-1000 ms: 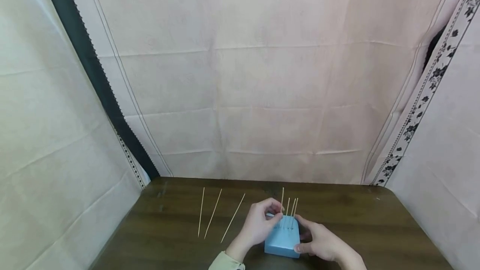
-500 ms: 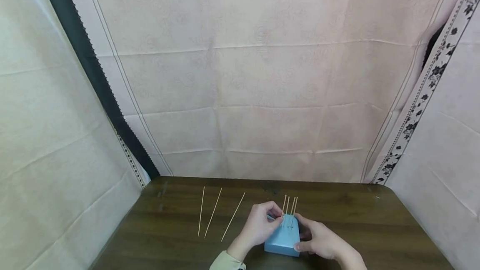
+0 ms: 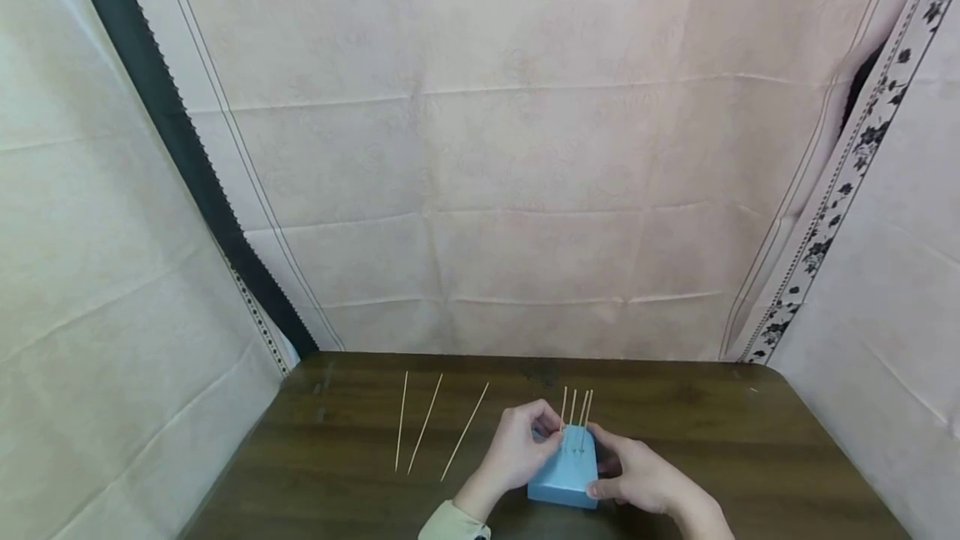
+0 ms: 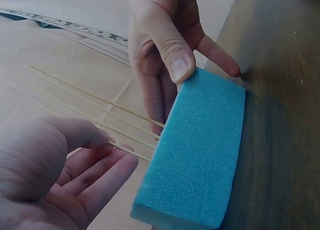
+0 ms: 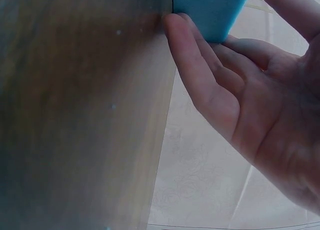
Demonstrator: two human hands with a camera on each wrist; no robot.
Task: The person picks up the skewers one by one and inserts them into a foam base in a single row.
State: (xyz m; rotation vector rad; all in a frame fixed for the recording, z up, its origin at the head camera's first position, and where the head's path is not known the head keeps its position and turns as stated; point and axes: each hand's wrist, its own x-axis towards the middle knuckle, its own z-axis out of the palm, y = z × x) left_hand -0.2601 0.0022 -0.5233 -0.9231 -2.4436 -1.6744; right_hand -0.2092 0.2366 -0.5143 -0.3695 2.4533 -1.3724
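Observation:
A light blue foam block (image 3: 561, 486) sits near the table's front, with several thin bamboo skewers (image 4: 95, 97) standing in its top. With thumb and fingers, my left hand (image 3: 521, 447) pinches the leftmost bamboo skewer (image 4: 131, 152) low down, close to the foam. That skewer's end is inside the block, out of sight. My right hand (image 3: 637, 477) grips the block from the right, thumb at its near corner and fingers along its side. In the right wrist view, fingertips (image 5: 177, 27) touch the block's lower edge at the table.
Three loose bamboo skewers, a left one (image 3: 401, 422), a middle one (image 3: 425, 423) and a right one (image 3: 465, 432), lie apart on the dark wooden table (image 3: 337, 473), left of my left hand. Pale cloth (image 3: 525, 190) hangs behind the table and at both sides.
The pinched skewer has gone lower into the foam since a second ago. Over the last half second its top has tipped slightly left. My right hand and the block have stayed put.

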